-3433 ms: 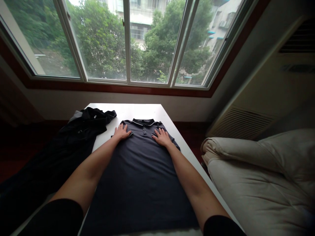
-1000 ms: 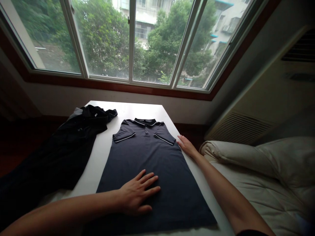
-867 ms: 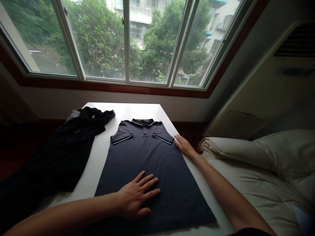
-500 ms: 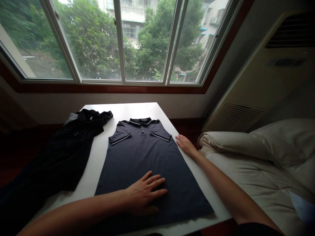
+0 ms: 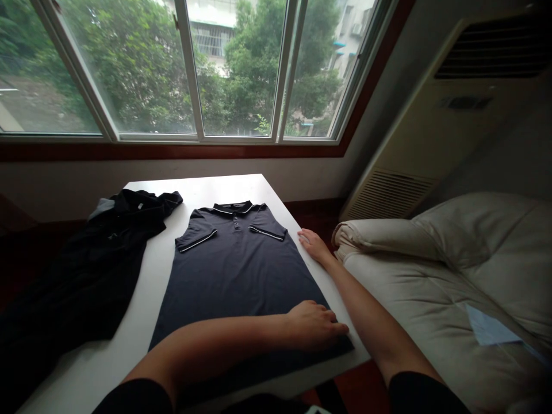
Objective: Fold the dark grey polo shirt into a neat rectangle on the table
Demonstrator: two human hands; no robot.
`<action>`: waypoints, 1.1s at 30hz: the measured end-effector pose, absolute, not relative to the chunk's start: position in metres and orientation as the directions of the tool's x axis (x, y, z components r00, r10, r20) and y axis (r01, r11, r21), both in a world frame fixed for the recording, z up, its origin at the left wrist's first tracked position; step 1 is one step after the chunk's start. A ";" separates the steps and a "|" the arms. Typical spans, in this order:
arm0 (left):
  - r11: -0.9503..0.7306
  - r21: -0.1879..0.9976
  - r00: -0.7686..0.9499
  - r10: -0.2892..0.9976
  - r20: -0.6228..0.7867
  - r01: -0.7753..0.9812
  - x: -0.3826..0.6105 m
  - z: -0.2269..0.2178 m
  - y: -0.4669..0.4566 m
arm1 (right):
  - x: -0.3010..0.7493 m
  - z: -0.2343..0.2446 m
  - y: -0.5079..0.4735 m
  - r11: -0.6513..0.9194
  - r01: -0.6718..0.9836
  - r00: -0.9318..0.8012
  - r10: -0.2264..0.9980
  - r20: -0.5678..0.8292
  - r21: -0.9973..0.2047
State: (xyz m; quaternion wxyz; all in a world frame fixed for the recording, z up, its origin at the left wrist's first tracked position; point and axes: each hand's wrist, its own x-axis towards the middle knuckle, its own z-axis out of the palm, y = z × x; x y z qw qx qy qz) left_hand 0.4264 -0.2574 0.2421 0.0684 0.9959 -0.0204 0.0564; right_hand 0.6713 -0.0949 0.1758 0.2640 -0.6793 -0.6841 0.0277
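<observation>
A dark grey-blue polo shirt (image 5: 224,270) lies spread front up on a white table (image 5: 202,187), its collar toward the window and white lines on collar and sleeve cuffs. My left hand (image 5: 314,325) reaches across the lower part of the shirt to its right side near the hem, fingers curled down and closed at the cloth's edge; the fingertips are partly hidden. Beside the right sleeve, my right hand (image 5: 314,246) rests at the table's right edge, fingers stretched forward and holding nothing.
A black garment (image 5: 103,259) lies in a loose heap over the table's left side. Right of the table stands a cream padded sofa (image 5: 401,282) with a pale sheet (image 5: 491,326) on it. A tall air conditioner (image 5: 401,184) and a window (image 5: 233,138) are beyond.
My left hand has slid right across the shirt from its middle to its right edge, and its spread fingers have curled. My right hand stays by the sleeve. The view has shifted right.
</observation>
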 end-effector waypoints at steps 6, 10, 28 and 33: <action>-0.990 0.135 0.996 -0.027 0.086 -0.038 0.439 0.240 -0.256 | 0.674 0.171 -0.093 0.111 0.906 0.043 0.936 0.350 -0.409; -0.998 0.043 0.986 -0.028 0.164 -0.036 0.428 0.248 -0.257 | 0.673 0.171 -0.093 0.102 0.916 0.043 0.936 0.349 -0.388; -0.989 0.149 0.955 0.028 0.295 -0.017 0.356 0.273 -0.241 | 0.619 0.203 -0.050 0.032 0.927 0.040 0.982 0.183 -0.374; -0.988 0.153 0.967 0.034 0.254 -0.006 0.343 0.277 -0.240 | 0.592 0.212 -0.013 0.015 0.950 0.023 0.993 0.117 -0.310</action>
